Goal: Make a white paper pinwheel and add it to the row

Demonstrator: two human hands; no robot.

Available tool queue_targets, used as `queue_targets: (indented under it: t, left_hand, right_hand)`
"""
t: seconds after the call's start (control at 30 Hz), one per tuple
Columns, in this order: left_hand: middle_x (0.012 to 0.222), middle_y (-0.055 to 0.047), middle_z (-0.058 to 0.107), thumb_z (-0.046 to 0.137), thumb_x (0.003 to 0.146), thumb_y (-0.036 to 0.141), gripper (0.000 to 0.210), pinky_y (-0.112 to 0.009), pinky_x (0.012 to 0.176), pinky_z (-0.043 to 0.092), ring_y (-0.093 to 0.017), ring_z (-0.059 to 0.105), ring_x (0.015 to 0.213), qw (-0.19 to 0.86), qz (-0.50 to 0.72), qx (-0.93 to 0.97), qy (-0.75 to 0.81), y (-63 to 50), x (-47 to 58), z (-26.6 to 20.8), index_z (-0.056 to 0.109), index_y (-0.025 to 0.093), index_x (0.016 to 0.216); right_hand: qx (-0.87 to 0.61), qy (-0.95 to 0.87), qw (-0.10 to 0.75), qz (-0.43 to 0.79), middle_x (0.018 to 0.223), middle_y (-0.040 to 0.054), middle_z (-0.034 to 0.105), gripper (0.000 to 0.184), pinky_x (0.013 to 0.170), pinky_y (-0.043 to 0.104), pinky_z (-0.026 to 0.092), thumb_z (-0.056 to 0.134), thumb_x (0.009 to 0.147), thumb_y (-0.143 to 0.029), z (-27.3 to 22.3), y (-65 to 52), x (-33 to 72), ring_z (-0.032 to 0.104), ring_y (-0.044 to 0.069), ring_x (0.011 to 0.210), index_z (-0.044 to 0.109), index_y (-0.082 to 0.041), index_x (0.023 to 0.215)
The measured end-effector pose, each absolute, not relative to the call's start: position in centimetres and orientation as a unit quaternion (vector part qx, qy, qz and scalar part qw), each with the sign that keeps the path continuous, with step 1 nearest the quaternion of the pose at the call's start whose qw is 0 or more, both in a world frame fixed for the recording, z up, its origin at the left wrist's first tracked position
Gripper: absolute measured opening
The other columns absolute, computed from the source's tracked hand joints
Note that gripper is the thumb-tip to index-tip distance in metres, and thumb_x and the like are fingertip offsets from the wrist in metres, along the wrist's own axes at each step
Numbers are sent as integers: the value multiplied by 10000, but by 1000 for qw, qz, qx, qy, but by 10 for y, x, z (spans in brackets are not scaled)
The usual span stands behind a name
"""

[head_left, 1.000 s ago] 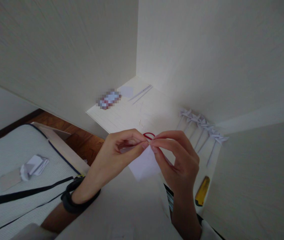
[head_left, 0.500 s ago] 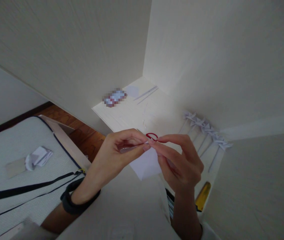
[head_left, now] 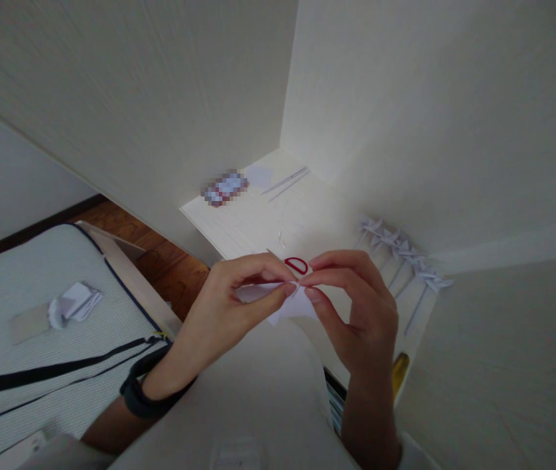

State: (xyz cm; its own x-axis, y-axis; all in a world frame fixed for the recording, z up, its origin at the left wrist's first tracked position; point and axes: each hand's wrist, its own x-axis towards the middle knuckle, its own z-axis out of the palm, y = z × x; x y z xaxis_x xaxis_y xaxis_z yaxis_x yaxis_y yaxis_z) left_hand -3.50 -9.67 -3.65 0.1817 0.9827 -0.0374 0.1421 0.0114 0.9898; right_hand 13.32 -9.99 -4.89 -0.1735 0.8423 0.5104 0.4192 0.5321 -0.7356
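Observation:
A white sheet of paper [head_left: 298, 309] is between my hands, bent up and partly hidden by the fingers. My left hand [head_left: 233, 303] pinches its upper edge between thumb and fingertips; a dark band is round that wrist. The fingertips of my right hand [head_left: 363, 307] close on the same edge from the other side, with thumb and fingers almost meeting. A thin line shows at the pinch, too small to name. Just beyond the fingertips lie scissors with a red handle [head_left: 298, 258], partly behind my left hand.
White paper pinwheels on sticks [head_left: 405, 251] lie along the right wall. At the back of the white tabletop [head_left: 248, 225] are thin sticks [head_left: 287, 183], a paper piece [head_left: 260, 175] and a pixelated object [head_left: 225, 188]. Folded papers [head_left: 79, 303] rest on the mattress [head_left: 27, 271] at left.
The paper has tilted and folded up, so less of it hangs below my hands. My right fingers have shifted slightly at the pinched edge. My left hand stays nearly in place.

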Motion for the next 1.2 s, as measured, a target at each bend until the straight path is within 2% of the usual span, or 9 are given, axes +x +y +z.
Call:
queue_targets:
  t: [0.13,0.37,0.53,0.8,1.2]
  left_hand:
    - [761,11,706,656,831,161,82,-204,667,492,-119,636,710,474,387,621,490,-99,-35,-36,690,176,758]
    - [803,15,711,659,844,168,70,-195,703,480,-106,642,747,434,373,666,478,-99,-33,-34,706,181,793]
    - [779,26,709,670,837,180,66,-187,682,478,-100,638,729,460,372,645,485,-99,-32,-34,702,187,779]
    - [727,29,693,653,830,160,96,-197,638,465,-98,614,670,448,366,652,491,-97,-33,-34,692,183,745]
    - [765,26,703,643,840,163,97,-199,653,471,-99,624,687,431,353,662,501,-97,-32,-32,699,189,765]
  right_hand:
    - [-431,-739,463,232,957,35,615,84,846,295,490,669,818,-99,-45,-98,136,598,135,918,662,-181,835]
    - [-443,-729,463,242,966,37,608,104,859,276,472,669,799,-71,-45,-102,137,590,123,918,643,-169,820]
    - [-447,-683,484,316,934,26,606,101,841,296,475,659,808,-84,-48,-101,138,589,132,900,641,-183,799]
    - [-421,-654,470,417,913,15,615,114,854,339,475,643,841,-119,-52,-96,145,591,153,908,674,-223,806]
    - [-429,-666,458,403,890,1,614,135,812,305,464,644,820,-76,-50,-94,142,583,130,877,653,-208,791]
